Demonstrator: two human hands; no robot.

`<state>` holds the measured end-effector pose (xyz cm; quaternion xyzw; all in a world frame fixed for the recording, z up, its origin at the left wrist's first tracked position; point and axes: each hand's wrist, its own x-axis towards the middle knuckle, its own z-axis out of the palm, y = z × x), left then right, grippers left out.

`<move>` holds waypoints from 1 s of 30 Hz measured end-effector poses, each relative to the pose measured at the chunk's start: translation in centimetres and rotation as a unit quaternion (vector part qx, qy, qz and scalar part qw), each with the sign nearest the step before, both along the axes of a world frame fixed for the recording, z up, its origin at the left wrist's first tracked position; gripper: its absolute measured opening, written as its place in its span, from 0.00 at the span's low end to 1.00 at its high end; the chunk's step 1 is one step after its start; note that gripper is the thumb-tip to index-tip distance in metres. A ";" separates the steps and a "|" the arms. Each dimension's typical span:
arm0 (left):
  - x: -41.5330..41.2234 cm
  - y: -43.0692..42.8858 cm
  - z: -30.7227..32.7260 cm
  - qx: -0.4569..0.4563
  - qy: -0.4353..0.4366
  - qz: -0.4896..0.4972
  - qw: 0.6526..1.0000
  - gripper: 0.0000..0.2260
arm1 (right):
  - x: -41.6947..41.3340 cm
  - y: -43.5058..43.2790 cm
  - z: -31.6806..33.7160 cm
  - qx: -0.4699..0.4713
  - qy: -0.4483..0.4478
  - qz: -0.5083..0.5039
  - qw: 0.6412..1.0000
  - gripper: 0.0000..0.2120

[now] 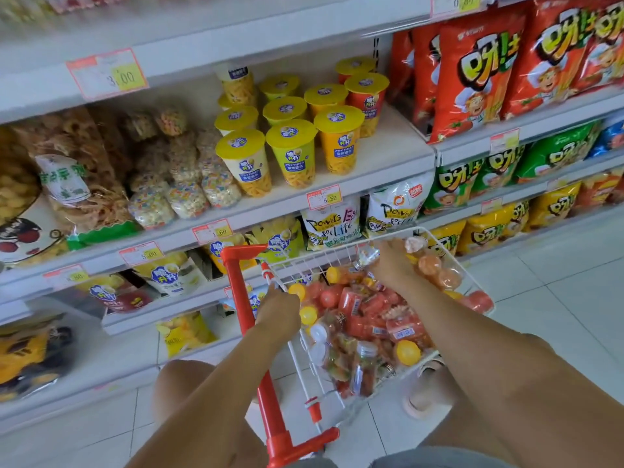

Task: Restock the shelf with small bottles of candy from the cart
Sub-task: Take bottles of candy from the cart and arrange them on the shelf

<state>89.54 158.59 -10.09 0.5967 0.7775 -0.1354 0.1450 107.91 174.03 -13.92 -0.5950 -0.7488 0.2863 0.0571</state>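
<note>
A small white wire cart with a red handle frame stands in front of me, full of small candy bottles with red, yellow and clear bodies. My left hand is closed on the cart's near left rim. Over the far side of the cart, my right hand reaches among the bottles with its fingers curled around a small clear bottle. The shelf at mid height holds yellow-lidded snack cups, with bare white space to their right.
Bags of puffed snacks fill the shelf's left part. Red, green and yellow chip bags fill the racks on the right. Lower shelves hold more bags and price tags. White floor tiles lie to the right of the cart. My knees flank the cart.
</note>
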 end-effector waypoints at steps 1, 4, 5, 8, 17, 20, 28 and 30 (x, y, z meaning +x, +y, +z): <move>0.1 0.1 -0.3 -0.004 -0.001 -0.023 1.000 0.11 | -0.7 0.6 -0.3 -0.022 0.020 -0.032 0.999 0.31; 0.5 0.4 -1.3 -0.012 -0.050 -0.045 0.998 0.12 | -1.9 1.6 -1.6 -0.053 0.111 -0.125 0.985 0.29; 0.6 0.5 -1.3 -0.001 -0.069 -0.043 0.997 0.12 | -2.0 1.7 -1.8 -0.039 0.123 -0.140 0.982 0.27; 1.1 0.8 -1.7 -0.001 -0.079 -0.044 0.996 0.15 | -2.1 1.9 -2.2 0.011 0.113 -0.125 0.986 0.20; 3.8 1.6 -2.8 -0.085 -0.018 -0.073 0.994 0.23 | -1.1 -0.7 -1.0 -0.086 -0.086 0.040 0.992 0.18; 2.9 1.7 -3.2 -0.037 -0.123 0.006 0.992 0.20 | -0.4 -1.2 0.2 -0.160 0.037 -0.048 0.985 0.26; -1.4 1.8 6.9 0.204 -0.432 0.182 0.859 0.10 | -0.1 -0.8 11.8 -0.253 0.253 -0.082 0.930 0.18; -2.9 1.3 11.3 0.267 -0.459 0.177 0.828 0.05 | -1.1 -1.5 16.1 -0.237 0.313 -0.035 0.919 0.13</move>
